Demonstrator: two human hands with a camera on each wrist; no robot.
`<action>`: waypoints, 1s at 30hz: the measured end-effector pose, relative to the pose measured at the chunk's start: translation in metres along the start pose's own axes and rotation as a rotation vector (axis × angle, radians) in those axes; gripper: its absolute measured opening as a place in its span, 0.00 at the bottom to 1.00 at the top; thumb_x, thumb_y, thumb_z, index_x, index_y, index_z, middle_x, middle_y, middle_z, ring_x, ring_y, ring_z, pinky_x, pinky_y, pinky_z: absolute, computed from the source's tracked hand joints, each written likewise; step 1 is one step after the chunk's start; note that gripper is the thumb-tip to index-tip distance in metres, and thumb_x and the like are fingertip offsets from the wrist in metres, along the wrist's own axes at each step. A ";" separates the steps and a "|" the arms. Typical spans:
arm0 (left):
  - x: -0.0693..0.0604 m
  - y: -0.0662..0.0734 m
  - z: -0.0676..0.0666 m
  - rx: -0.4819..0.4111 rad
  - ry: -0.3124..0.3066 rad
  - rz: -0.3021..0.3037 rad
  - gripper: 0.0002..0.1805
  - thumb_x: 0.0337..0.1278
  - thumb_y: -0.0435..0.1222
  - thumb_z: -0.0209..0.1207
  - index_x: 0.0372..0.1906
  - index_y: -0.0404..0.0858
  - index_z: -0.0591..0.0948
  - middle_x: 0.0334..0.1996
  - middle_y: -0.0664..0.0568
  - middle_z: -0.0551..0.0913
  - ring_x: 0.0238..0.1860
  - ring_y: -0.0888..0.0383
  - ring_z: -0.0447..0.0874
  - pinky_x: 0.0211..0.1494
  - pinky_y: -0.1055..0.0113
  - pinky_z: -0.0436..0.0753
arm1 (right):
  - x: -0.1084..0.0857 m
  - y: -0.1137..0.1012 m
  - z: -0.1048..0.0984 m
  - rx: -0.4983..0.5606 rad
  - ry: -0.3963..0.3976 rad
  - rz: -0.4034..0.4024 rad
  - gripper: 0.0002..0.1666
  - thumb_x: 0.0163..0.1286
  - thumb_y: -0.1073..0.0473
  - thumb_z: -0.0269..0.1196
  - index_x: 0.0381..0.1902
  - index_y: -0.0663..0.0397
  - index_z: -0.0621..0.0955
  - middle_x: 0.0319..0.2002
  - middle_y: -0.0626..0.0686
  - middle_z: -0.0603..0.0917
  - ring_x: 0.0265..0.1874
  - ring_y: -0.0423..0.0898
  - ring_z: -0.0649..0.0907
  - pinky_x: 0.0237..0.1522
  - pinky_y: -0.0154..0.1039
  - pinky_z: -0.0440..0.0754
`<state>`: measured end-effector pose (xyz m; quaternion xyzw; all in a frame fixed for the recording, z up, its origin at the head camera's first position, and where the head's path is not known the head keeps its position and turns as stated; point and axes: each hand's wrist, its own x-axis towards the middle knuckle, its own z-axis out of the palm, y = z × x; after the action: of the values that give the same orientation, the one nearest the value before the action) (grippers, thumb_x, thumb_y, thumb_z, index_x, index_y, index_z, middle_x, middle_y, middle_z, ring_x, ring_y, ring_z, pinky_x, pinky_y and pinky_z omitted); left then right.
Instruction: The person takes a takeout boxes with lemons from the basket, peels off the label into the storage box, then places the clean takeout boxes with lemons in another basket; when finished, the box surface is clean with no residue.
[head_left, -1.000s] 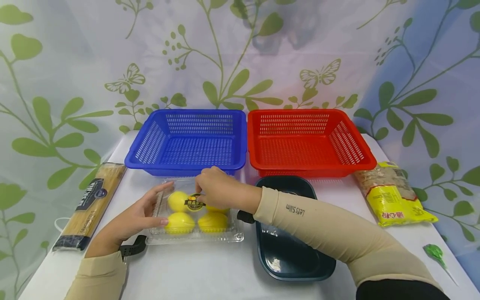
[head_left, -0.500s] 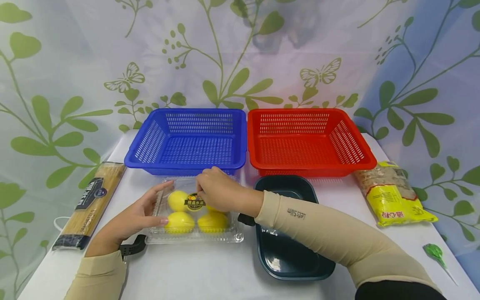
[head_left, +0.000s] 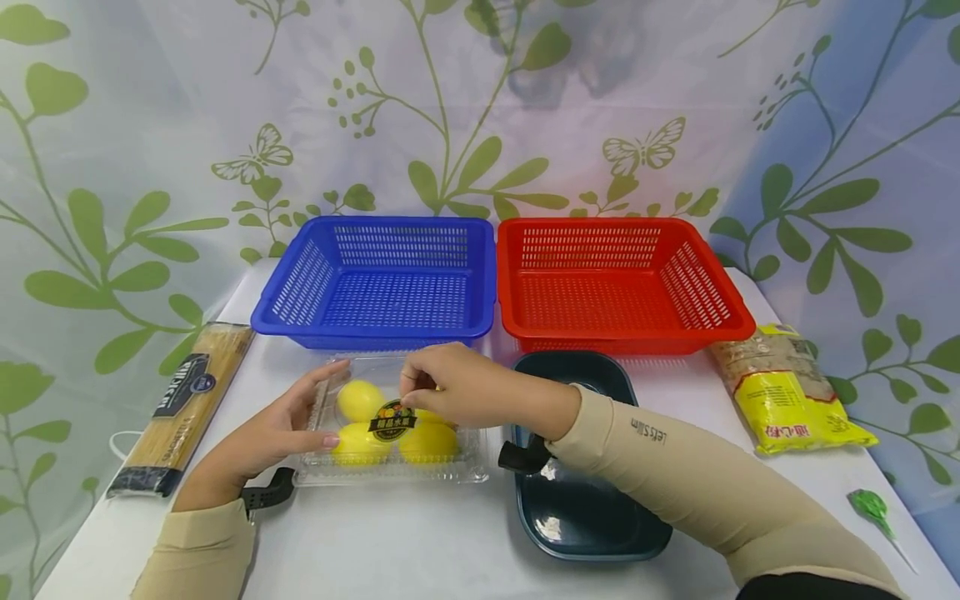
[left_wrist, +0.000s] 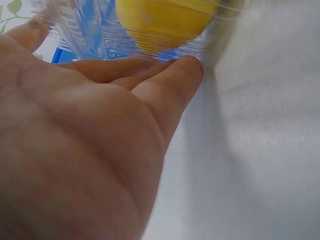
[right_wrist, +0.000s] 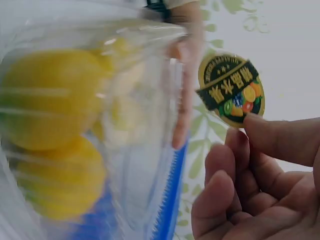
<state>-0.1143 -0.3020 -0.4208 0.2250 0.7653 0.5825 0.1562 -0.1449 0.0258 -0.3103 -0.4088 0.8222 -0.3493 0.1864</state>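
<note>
A clear plastic box [head_left: 315,477] with several yellow lemons [head_left: 361,444] lies in front of the blue basket. At its left side my left hand [head_left: 277,429] rests with thumb on the lid and fingers along the edge; in the left wrist view the hand [left_wrist: 95,125] touches the box wall below a lemon [left_wrist: 165,22]. Above the box my right hand [head_left: 465,385] pinches a round black sticker [head_left: 392,421] between thumb and finger. The right wrist view shows the sticker [right_wrist: 232,90] clear of the box, held by its edge in the right hand [right_wrist: 265,180].
Behind stand a blue basket [head_left: 375,342] and a red basket [head_left: 630,343]. A dark tray [head_left: 592,546] sits under the right forearm. Noodles [head_left: 183,408] lie at left; a yellow bag [head_left: 795,408] and a green lollipop [head_left: 870,504] lie at right.
My right hand has moved slightly right, and the sticker has shifted with it, lifted off the lid. The left hand has stayed in place on the box.
</note>
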 end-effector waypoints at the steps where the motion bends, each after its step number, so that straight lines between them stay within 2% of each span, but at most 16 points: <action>1: 0.000 0.000 0.000 0.000 -0.001 0.001 0.51 0.64 0.25 0.66 0.85 0.45 0.53 0.84 0.40 0.42 0.81 0.36 0.30 0.75 0.73 0.50 | -0.004 0.000 -0.004 0.016 -0.007 0.006 0.05 0.79 0.61 0.65 0.39 0.49 0.81 0.34 0.45 0.82 0.35 0.43 0.79 0.39 0.35 0.82; 2: 0.000 0.000 0.000 -0.001 -0.002 0.003 0.51 0.64 0.25 0.66 0.85 0.45 0.53 0.84 0.40 0.42 0.81 0.35 0.29 0.72 0.78 0.52 | -0.009 0.001 -0.008 0.027 -0.013 0.010 0.04 0.79 0.61 0.65 0.40 0.49 0.81 0.34 0.45 0.82 0.35 0.43 0.79 0.39 0.35 0.82; 5: 0.000 -0.001 -0.001 -0.004 -0.002 0.008 0.51 0.63 0.25 0.67 0.85 0.44 0.54 0.84 0.40 0.42 0.81 0.36 0.28 0.69 0.82 0.53 | -0.021 0.007 -0.021 0.037 -0.016 0.008 0.04 0.79 0.61 0.65 0.40 0.50 0.81 0.34 0.45 0.82 0.35 0.44 0.79 0.39 0.37 0.82; 12: 0.000 -0.002 -0.002 0.007 -0.002 0.001 0.51 0.63 0.26 0.67 0.85 0.45 0.53 0.84 0.40 0.42 0.81 0.34 0.30 0.69 0.81 0.54 | -0.048 0.034 -0.048 0.037 -0.049 -0.007 0.03 0.77 0.61 0.66 0.41 0.49 0.82 0.33 0.45 0.81 0.36 0.46 0.80 0.40 0.40 0.83; 20: 0.002 0.000 -0.002 0.007 -0.012 0.008 0.52 0.63 0.26 0.67 0.86 0.45 0.53 0.84 0.38 0.42 0.81 0.31 0.30 0.68 0.82 0.57 | -0.087 0.071 -0.076 -0.002 -0.043 0.043 0.04 0.76 0.60 0.68 0.40 0.48 0.81 0.31 0.48 0.80 0.33 0.48 0.80 0.36 0.42 0.83; 26: 0.002 0.000 -0.001 0.014 -0.007 0.002 0.52 0.63 0.26 0.67 0.86 0.45 0.53 0.84 0.38 0.42 0.80 0.30 0.31 0.68 0.81 0.58 | -0.107 0.098 -0.081 -0.054 -0.124 0.083 0.05 0.75 0.60 0.69 0.39 0.47 0.81 0.31 0.51 0.81 0.31 0.45 0.80 0.35 0.42 0.83; 30: 0.001 -0.001 0.000 0.014 -0.005 -0.002 0.52 0.63 0.26 0.67 0.86 0.45 0.52 0.84 0.38 0.42 0.80 0.29 0.32 0.68 0.80 0.60 | -0.112 0.109 -0.074 -0.096 -0.189 0.101 0.07 0.75 0.61 0.68 0.36 0.46 0.81 0.29 0.46 0.80 0.30 0.43 0.79 0.35 0.40 0.82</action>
<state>-0.1154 -0.3018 -0.4217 0.2268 0.7691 0.5765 0.1573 -0.1809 0.1925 -0.3363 -0.4064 0.8364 -0.2596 0.2604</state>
